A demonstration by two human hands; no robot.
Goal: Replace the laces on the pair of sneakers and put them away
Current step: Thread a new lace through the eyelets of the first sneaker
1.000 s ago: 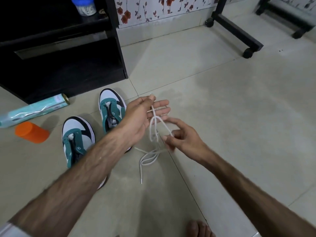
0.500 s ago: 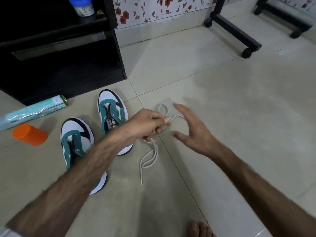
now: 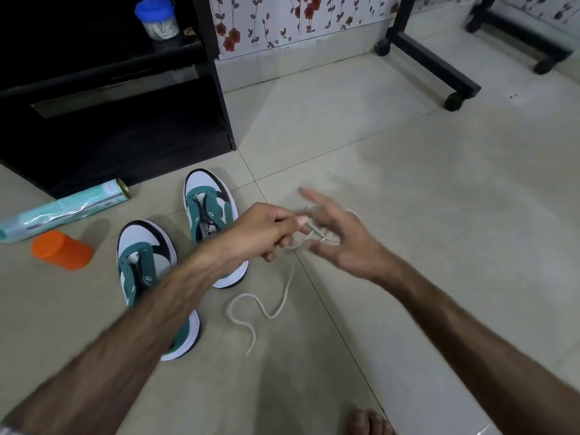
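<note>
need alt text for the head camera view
A person's left hand pinches a white shoelace above a tiled floor while the open right hand reaches into its loops. Two unlaced green-and-white sneakers stand to the left.

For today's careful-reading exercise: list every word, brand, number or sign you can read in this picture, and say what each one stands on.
No text reads clearly.
Tongue label of the farther sneaker: a dark patch with a pale logo and lettering, too blurred to read.
Wrapped roll on the floor: faint print near its cap end, too small to read.
Blue-lidded jar on the shelf: no readable label.
Orange container: plain, no text.
</note>
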